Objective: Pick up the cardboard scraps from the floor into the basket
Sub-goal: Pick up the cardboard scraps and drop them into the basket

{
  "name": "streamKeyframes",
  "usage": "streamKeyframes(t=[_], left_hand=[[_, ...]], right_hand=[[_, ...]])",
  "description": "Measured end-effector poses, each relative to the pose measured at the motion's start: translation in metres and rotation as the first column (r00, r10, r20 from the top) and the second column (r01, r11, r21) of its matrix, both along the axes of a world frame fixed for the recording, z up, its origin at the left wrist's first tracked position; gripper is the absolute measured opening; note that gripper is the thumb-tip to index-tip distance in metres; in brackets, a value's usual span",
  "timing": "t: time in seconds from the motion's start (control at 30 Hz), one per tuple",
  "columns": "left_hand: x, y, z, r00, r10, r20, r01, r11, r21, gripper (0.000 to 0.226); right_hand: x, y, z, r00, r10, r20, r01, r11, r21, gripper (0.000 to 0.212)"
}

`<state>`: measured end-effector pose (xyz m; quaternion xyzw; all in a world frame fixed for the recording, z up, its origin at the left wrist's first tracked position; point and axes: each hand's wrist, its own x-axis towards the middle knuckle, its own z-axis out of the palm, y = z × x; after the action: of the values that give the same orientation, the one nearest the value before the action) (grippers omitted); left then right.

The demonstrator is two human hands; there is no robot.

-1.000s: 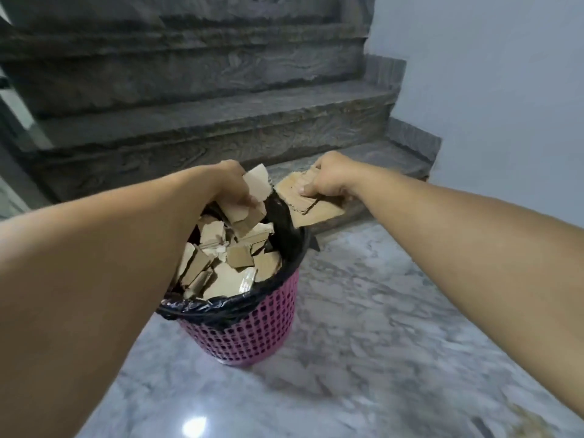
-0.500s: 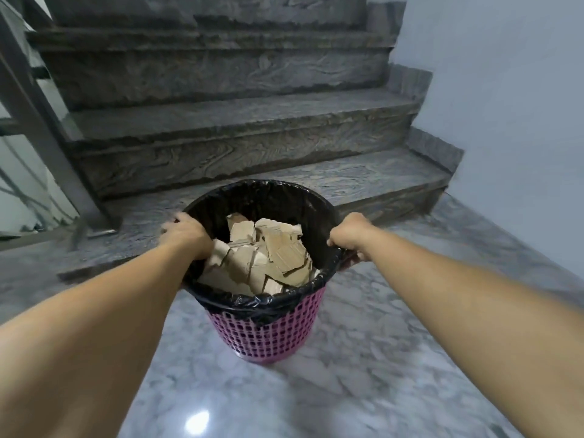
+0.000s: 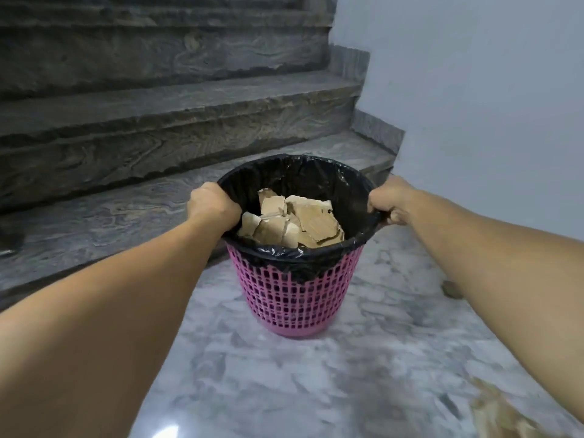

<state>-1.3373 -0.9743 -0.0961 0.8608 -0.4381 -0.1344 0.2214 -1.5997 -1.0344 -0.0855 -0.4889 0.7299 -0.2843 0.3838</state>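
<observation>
Left hand [image 3: 212, 206] and right hand [image 3: 389, 202] both clamped on basket [image 3: 294, 298] rim, scraps [image 3: 292, 224] piled between. Could tip, spilling scraps, if pulled unevenly.

Pink plastic lattice basket [image 3: 294, 298]; glossy black liner [image 3: 294, 254]; polished marble floor [image 3: 363, 374].

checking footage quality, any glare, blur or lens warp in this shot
Head view: a white glare spot sits on the glossy marble floor at the bottom edge; the lower right corner is smeared, so the brownish patch there is unreadable; wide-angle stretch swells both forearms; the basket and cardboard scraps stay sharp.
</observation>
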Motion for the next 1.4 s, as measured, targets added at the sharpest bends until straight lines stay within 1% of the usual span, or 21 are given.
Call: streamKeyframes(t=[0.07, 0.13, 0.3, 0.4, 0.5, 0.57, 0.63, 0.73, 0.77, 0.8, 0.83, 0.87, 0.93, 1.0, 1.13, 1.2, 1.33, 1.4], left_hand=[[-0.039, -0.020, -0.002, 0.998, -0.052, -0.039, 0.051, 0.998, -0.026, 0.040], [-0.077, -0.043, -0.007, 0.992, -0.098, -0.074, 0.095, 0.995, -0.039, 0.041], [-0.155, -0.095, -0.026, 0.982, -0.175, -0.076, 0.169, 0.983, -0.071, 0.040], [-0.200, -0.136, -0.033, 0.982, -0.179, -0.059, 0.172, 0.980, -0.103, 0.038], [-0.228, -0.175, -0.035, 0.987, -0.158, -0.025, 0.152, 0.977, -0.148, 0.038], [-0.245, -0.197, -0.037, 0.986, -0.168, 0.001, 0.167, 0.975, -0.148, 0.039], [-0.258, -0.211, -0.042, 0.982, -0.187, 0.007, 0.186, 0.975, -0.124, 0.044], [-0.274, -0.225, -0.043, 0.977, -0.212, -0.010, 0.210, 0.974, -0.088, 0.064], [-0.279, -0.227, -0.042, 0.976, -0.217, -0.006, 0.217, 0.974, -0.062, 0.073], [-0.283, -0.226, -0.042, 0.976, -0.219, 0.015, 0.219, 0.975, -0.028, 0.082], [-0.285, -0.224, -0.042, 0.974, -0.220, 0.049, 0.221, 0.975, -0.004, 0.089], [-0.287, -0.222, -0.042, 0.970, -0.226, 0.090, 0.226, 0.974, 0.012, 0.093], [-0.289, -0.219, -0.042, 0.959, -0.248, 0.135, 0.249, 0.968, 0.010, 0.093], [-0.288, -0.221, -0.040, 0.945, -0.293, 0.143, 0.296, 0.955, 0.003, 0.093], [-0.298, -0.227, -0.036, 0.915, -0.372, 0.158, 0.374, 0.927, 0.013, 0.092], [-0.303, -0.229, -0.035, 0.913, -0.371, 0.169, 0.373, 0.928, 0.019, 0.093], [-0.304, -0.245, -0.045, 0.906, -0.360, 0.221, 0.363, 0.931, 0.029, 0.100], [-0.306, -0.250, -0.047, 0.882, -0.365, 0.299, 0.375, 0.927, 0.025, 0.097]], right_hand=[[-0.034, -0.011, 0.003, 0.998, -0.054, 0.010, 0.055, 0.998, -0.009, 0.028], [-0.070, -0.026, 0.003, 0.993, -0.115, 0.000, 0.115, 0.993, -0.013, 0.027], [-0.148, -0.073, -0.014, 0.972, -0.227, 0.067, 0.231, 0.971, -0.061, 0.020], [-0.192, -0.100, -0.024, 0.962, -0.256, 0.097, 0.261, 0.965, -0.039, 0.016], [-0.224, -0.127, -0.031, 0.960, -0.252, 0.120, 0.261, 0.964, -0.060, 0.015], [-0.242, -0.142, -0.034, 0.960, -0.261, 0.101, 0.269, 0.961, -0.067, 0.009], [-0.256, -0.155, -0.041, 0.962, -0.266, 0.065, 0.270, 0.961, -0.067, 0.006], [-0.269, -0.164, -0.043, 0.966, -0.234, 0.110, 0.238, 0.971, -0.027, 0.016], [-0.270, -0.162, -0.040, 0.971, -0.216, 0.103, 0.219, 0.976, -0.018, 0.015], [-0.270, -0.162, -0.040, 0.978, -0.195, 0.078, 0.197, 0.980, -0.025, 0.014], [-0.267, -0.158, -0.037, 0.985, -0.167, 0.035, 0.168, 0.985, -0.030, 0.018], [-0.266, -0.157, -0.035, 0.991, -0.136, -0.017, 0.136, 0.990, -0.043, 0.026], [-0.264, -0.152, -0.031, 0.990, -0.111, -0.090, 0.106, 0.993, -0.058, 0.044], [-0.265, -0.145, -0.028, 0.987, -0.101, -0.126, 0.095, 0.994, -0.056, 0.050], [-0.275, -0.124, -0.027, 0.979, -0.144, -0.143, 0.145, 0.989, -0.004, 0.067], [-0.279, -0.120, -0.026, 0.975, -0.166, -0.147, 0.165, 0.986, -0.017, 0.068], [-0.276, -0.126, -0.034, 0.949, -0.249, -0.194, 0.233, 0.967, -0.101, 0.059], [-0.276, -0.128, -0.036, 0.937, -0.290, -0.193, 0.270, 0.955, -0.120, 0.063]])
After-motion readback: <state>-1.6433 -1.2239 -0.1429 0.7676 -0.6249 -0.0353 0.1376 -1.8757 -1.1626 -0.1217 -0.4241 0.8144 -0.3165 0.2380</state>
